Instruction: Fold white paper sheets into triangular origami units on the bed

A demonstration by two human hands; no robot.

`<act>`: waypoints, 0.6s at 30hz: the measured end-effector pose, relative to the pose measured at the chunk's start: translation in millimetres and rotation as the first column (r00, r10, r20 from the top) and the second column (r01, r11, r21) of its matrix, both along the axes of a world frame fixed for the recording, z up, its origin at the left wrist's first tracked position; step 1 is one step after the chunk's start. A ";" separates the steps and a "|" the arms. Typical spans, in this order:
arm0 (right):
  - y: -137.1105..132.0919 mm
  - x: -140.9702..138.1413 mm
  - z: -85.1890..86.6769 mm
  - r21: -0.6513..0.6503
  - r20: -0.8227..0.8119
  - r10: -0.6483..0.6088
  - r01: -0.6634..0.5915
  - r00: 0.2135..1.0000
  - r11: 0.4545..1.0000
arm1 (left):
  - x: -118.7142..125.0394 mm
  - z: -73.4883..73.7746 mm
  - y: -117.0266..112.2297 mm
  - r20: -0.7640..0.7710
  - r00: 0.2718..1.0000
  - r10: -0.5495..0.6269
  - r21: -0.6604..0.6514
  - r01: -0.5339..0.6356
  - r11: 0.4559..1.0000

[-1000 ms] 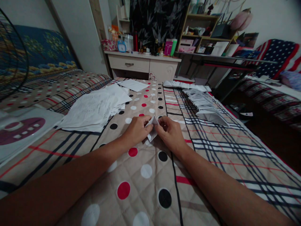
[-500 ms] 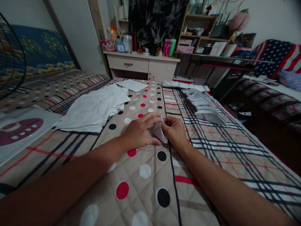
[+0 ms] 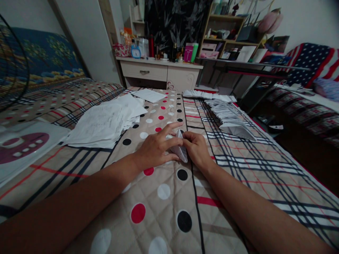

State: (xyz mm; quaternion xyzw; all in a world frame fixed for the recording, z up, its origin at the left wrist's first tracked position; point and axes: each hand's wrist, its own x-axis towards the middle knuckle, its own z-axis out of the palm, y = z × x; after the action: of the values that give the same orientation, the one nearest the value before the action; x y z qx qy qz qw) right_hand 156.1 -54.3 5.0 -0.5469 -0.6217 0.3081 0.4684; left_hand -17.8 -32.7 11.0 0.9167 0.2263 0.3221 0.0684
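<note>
A small folded piece of white paper (image 3: 180, 150) lies on the quilted bed cover (image 3: 164, 204) between my two hands. My left hand (image 3: 156, 148) rests flat on the cover with its fingers stretched out, fingertips pressing the paper's left side. My right hand (image 3: 197, 148) is closed, its fingers pinching the paper's right edge and top corner.
A loose heap of white sheets (image 3: 106, 120) lies to the left, with another sheet (image 3: 149, 95) behind it. A long row of folded paper pieces (image 3: 227, 116) runs along the right. A white dresser (image 3: 161, 72), shelves and a second bed (image 3: 304, 102) stand beyond.
The paper went from held up between both hands to pressed down on the cover. My left hand opened and flattened onto it; my right hand shifted slightly left.
</note>
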 end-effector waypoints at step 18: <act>-7.7 -1.5 7.6 0.042 -0.158 0.093 -0.088 0.983 0.995 | 7.6 -1.8 7.7 0.486 0.839 0.244 -0.628 0.142 0.765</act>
State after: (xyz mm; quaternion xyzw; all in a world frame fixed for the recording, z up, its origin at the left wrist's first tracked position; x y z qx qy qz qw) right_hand 154.6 -62.1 12.6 -0.4836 -0.6116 0.3611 0.5115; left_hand -10.1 -25.0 9.2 0.7009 0.3196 0.4717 0.4291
